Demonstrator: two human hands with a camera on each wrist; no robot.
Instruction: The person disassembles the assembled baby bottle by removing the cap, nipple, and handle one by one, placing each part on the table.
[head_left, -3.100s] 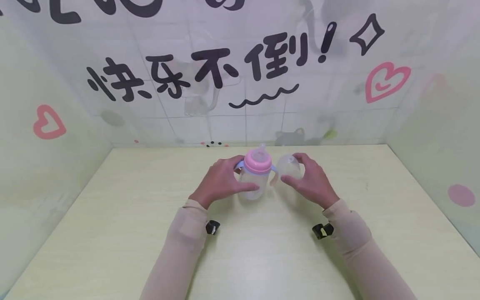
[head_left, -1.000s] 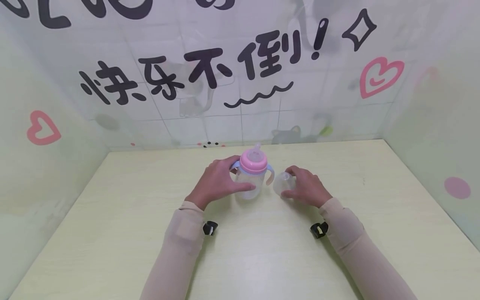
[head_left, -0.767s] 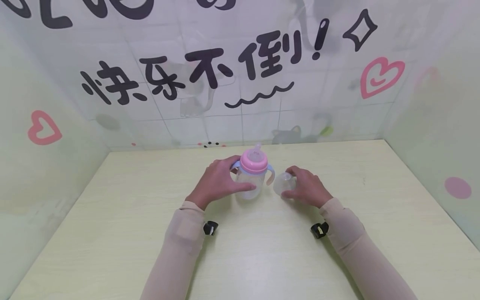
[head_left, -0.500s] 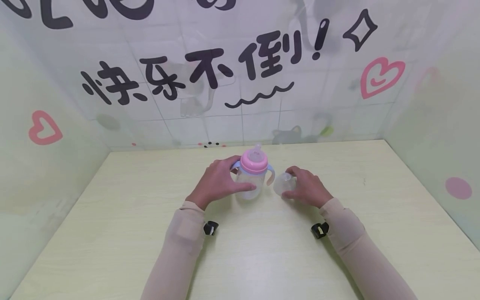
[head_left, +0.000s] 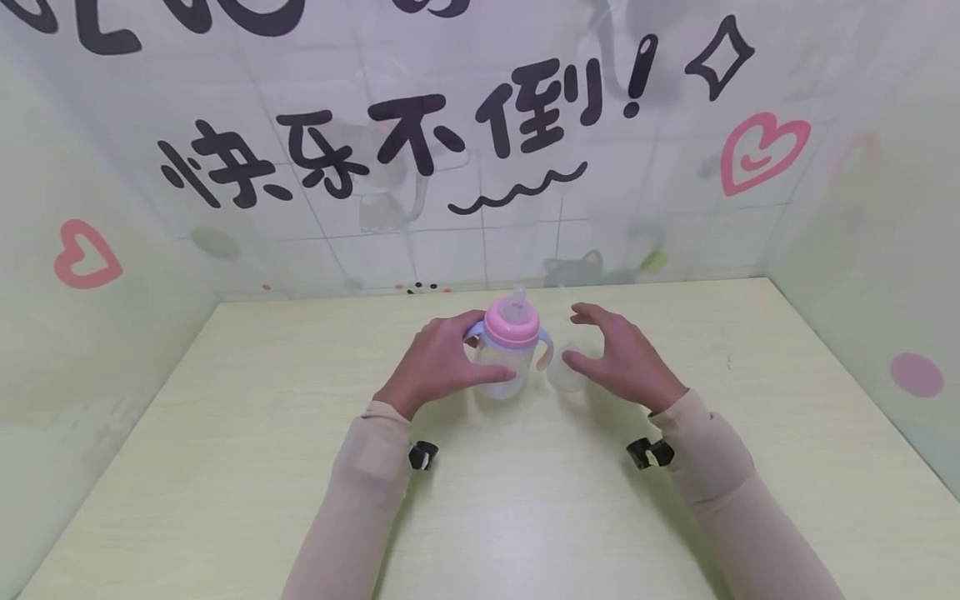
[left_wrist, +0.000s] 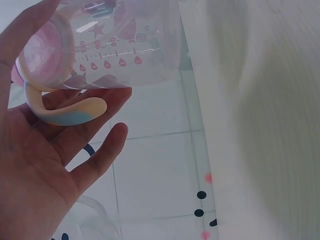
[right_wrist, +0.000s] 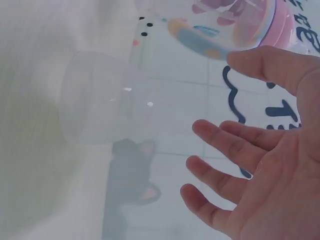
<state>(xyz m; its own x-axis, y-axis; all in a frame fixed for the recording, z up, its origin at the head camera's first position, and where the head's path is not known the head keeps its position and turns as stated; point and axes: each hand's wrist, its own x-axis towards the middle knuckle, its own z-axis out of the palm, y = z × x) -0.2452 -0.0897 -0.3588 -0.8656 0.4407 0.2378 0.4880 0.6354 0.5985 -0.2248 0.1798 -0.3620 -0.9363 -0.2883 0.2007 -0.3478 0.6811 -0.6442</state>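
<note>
A clear baby bottle with a pink collar, a teat and two blue-and-peach handles stands upright near the back of the table. My left hand grips it from the left, thumb across the front; in the left wrist view a handle passes between thumb and fingers, and a printed scale shows on the wall. A clear domed bottle cap sits on the table just right of the bottle. Above and beside that cap, my right hand has its fingers spread, holding nothing, with the thumb overlapping the cap in the head view.
The pale wooden table ends at a white tiled back wall with printed characters. Side walls enclose it left and right. Black wrist cameras sit at both cuffs.
My right hand first brought the cap down beside the bottle to the table. Since half a second ago it has let go and lifted, fingers spread. The left hand keeps its grip, barely shifting.
</note>
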